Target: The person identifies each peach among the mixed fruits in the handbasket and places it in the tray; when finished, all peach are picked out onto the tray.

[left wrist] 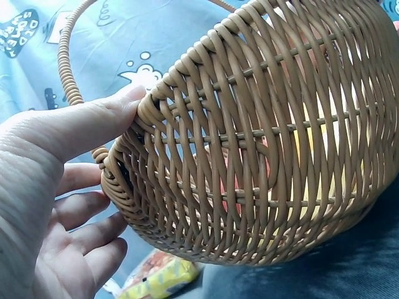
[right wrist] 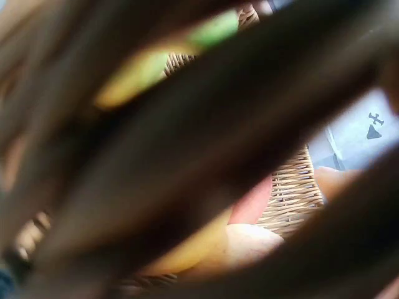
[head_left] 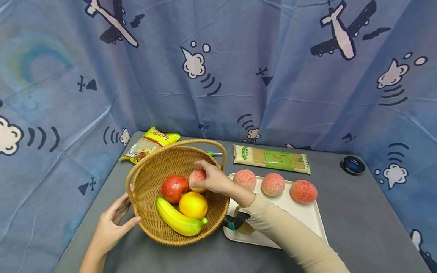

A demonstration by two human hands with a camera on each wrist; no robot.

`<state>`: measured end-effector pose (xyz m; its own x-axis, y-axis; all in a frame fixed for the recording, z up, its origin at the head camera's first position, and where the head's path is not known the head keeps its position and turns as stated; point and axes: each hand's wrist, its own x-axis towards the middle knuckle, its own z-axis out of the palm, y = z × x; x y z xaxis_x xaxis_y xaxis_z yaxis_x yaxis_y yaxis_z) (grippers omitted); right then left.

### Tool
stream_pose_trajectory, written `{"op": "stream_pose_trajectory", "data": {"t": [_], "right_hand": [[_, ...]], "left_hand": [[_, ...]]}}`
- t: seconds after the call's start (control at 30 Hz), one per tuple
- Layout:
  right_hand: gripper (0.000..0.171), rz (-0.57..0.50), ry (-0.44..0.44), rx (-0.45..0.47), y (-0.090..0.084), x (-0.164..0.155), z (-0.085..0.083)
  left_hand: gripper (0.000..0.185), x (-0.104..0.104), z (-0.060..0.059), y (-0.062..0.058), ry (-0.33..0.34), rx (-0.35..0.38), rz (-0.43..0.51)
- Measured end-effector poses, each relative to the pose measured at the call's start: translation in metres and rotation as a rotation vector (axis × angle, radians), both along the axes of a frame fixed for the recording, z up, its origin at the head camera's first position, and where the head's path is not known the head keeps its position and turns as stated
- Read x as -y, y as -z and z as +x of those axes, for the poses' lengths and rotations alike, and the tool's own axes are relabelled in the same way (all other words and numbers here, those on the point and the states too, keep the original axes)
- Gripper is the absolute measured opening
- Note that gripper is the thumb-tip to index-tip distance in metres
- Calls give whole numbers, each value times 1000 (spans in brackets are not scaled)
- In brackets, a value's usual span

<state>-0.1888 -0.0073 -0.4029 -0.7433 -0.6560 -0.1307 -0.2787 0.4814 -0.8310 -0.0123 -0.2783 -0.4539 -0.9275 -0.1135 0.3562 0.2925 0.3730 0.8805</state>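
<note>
My right hand (head_left: pixel 214 181) has its fingers curled round a peach (head_left: pixel 197 177), holding it just inside the wicker basket (head_left: pixel 153 223) at the back, right next to the red apple (head_left: pixel 175 188) — I can't tell whether it's resting on the other fruit yet or hanging just above. My left hand (head_left: pixel 110 223) is spread flat against the outside of the basket, thumb (left wrist: pixel 93 121) pressed on the woven rim, fingers relaxed and gripping nothing; judging by the pose, that's bracing so the basket doesn't slide or tip while the other hand reaches over the rim. The peach looks round, pale cream with a mottled pink-red blush, matte skin, mostly covered by my fingers. Below it in the basket: a lemon (head_left: pixel 193 205) touching the apple, and a banana (head_left: pixel 179 222) along the near wall. Basket handle (head_left: pixel 191 143) arches over the back. To the right, a white tray (head_left: pixel 307 216) holds three more peaches (head_left: pixel 273 184) in a row along its far edge — same colouring. The right wrist view is blurred, too close to add anything about the grip.
</note>
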Motion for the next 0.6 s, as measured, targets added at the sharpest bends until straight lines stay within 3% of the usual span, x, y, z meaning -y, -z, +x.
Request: {"op": "stream_pose_trajectory", "data": {"t": [0.43,0.6], "right_hand": [[69,-41,-3,98,10,0,-5],[68,-33,47,123,14,1,-7]], "left_hand": [[75,-3,-2,-1,43,-47,57],[75,-5,-3,-3,50,-40,55]]}}
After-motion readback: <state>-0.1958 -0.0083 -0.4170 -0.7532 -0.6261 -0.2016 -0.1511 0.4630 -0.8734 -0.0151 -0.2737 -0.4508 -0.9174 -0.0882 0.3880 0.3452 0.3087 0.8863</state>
